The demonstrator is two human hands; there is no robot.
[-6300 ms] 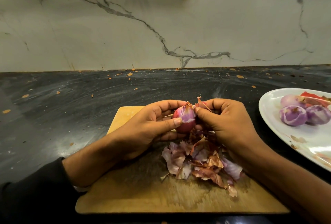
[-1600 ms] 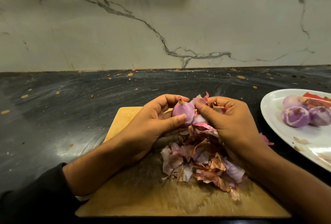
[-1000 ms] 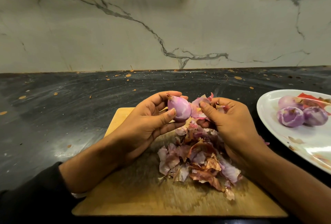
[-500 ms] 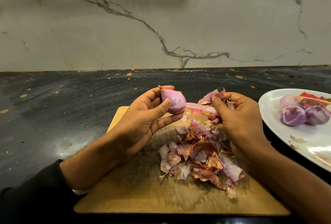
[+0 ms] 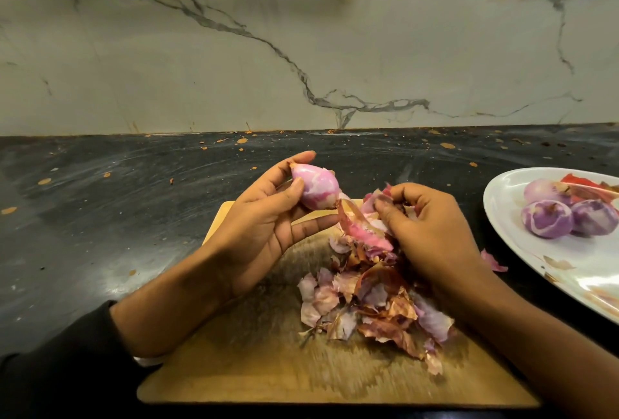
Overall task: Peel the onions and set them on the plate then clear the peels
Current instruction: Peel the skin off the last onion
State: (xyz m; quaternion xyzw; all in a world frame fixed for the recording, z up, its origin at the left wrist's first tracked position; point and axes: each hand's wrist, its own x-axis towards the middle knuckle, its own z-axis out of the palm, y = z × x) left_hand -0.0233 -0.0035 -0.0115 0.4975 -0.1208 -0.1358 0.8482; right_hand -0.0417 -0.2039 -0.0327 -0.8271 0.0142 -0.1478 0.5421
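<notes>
My left hand (image 5: 264, 227) holds a pink, mostly bare onion (image 5: 316, 191) between thumb and fingers, raised above the far end of the wooden cutting board (image 5: 254, 365). My right hand (image 5: 432, 234) pinches a strip of pink peel (image 5: 361, 227) that hangs down just right of the onion. A heap of dry purple-brown peels (image 5: 371, 308) lies on the board under and in front of my right hand. Three peeled onions (image 5: 549, 217) sit on the white plate (image 5: 589, 271) at the right.
The board lies on a dark speckled counter (image 5: 100, 217) that ends at a marble wall (image 5: 301, 43). A loose peel (image 5: 492, 262) lies on the counter between board and plate. Something red (image 5: 579, 180) sits on the plate behind the onions.
The red outer skin has come off the onion. My left hand lifted the onion up and left, while my right hand pulled the peel away to the right and down.
</notes>
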